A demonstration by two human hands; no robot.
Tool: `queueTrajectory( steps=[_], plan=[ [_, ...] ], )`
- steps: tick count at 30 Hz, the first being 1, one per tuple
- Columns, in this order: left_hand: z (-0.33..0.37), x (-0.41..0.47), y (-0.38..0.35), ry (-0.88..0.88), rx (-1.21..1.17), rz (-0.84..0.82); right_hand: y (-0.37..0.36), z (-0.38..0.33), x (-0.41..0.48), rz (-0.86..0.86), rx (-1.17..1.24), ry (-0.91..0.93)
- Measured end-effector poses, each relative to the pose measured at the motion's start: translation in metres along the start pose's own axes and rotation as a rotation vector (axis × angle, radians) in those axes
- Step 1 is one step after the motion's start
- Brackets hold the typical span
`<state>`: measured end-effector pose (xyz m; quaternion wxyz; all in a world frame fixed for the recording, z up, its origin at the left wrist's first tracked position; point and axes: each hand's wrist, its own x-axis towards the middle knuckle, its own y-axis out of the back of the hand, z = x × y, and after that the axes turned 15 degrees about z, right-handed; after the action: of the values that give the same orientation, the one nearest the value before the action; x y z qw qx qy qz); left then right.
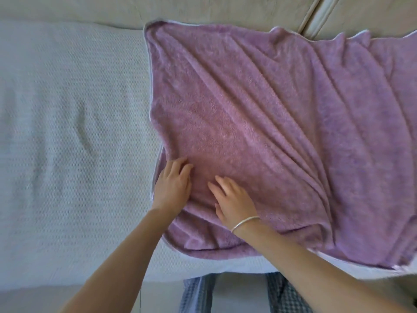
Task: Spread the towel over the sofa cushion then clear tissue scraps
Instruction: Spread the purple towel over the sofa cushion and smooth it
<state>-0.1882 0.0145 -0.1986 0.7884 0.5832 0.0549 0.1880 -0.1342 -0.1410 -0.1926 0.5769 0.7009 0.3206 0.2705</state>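
Note:
A purple towel [259,114] lies unfolded over the right part of the sofa seat, with long diagonal wrinkles running toward its lower right. My left hand [172,186] rests flat on the towel's near left edge, fingers slightly curled and holding nothing. My right hand [233,201], a silver bracelet on its wrist, lies palm down on the towel just beside the left hand, fingers spread. No tissue scraps are visible.
A white textured cover [72,132] spreads over the sofa cushion to the left of the towel. The beige sofa backrest [203,7] runs along the top, with a seam between back cushions [313,16]. Checked trouser legs [198,294] show at the bottom.

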Motion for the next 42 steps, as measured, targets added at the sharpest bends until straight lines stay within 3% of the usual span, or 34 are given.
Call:
queueTrajectory(
  steps=[6,11,13,16,20,24,27,32,35,37,39,42],
  plan=[
    [-0.008,-0.013,-0.005,-0.025,-0.006,-0.074,-0.002,-0.018,-0.003,0.026,-0.033,-0.066],
    [-0.002,-0.041,0.009,0.089,-0.062,-0.090,0.018,-0.027,-0.028,0.105,0.027,0.075],
    [0.002,-0.053,0.013,0.223,-0.065,-0.041,0.014,-0.030,-0.044,0.144,0.072,0.203],
    [0.009,-0.063,0.020,0.519,-0.100,-0.019,0.001,-0.038,-0.063,0.068,-0.023,0.282],
    [0.013,-0.067,0.023,0.847,-0.225,0.027,-0.011,-0.051,-0.065,0.094,-0.154,0.185],
    [0.012,-0.069,0.022,1.089,-0.344,0.092,-0.012,-0.062,-0.070,0.115,-0.180,0.130],
    [0.001,-0.068,0.024,1.229,-0.497,0.051,-0.010,-0.062,-0.065,0.198,-0.151,0.077],
    [-0.017,-0.078,0.033,1.164,-0.653,-0.070,0.005,-0.057,-0.051,0.189,-0.096,0.050],
    [-0.018,-0.080,0.043,1.243,-0.884,-0.102,0.014,-0.061,-0.053,0.136,-0.043,0.062],
    [-0.015,-0.081,0.050,1.287,-1.003,-0.228,0.019,-0.070,-0.060,0.071,0.044,0.096],
    [-0.016,-0.082,0.053,1.274,-0.996,-0.335,0.024,-0.083,-0.070,-0.041,0.082,0.077],
    [-0.024,-0.085,0.055,1.174,-0.845,-0.368,0.031,-0.092,-0.075,-0.096,0.049,0.061]
  ],
)
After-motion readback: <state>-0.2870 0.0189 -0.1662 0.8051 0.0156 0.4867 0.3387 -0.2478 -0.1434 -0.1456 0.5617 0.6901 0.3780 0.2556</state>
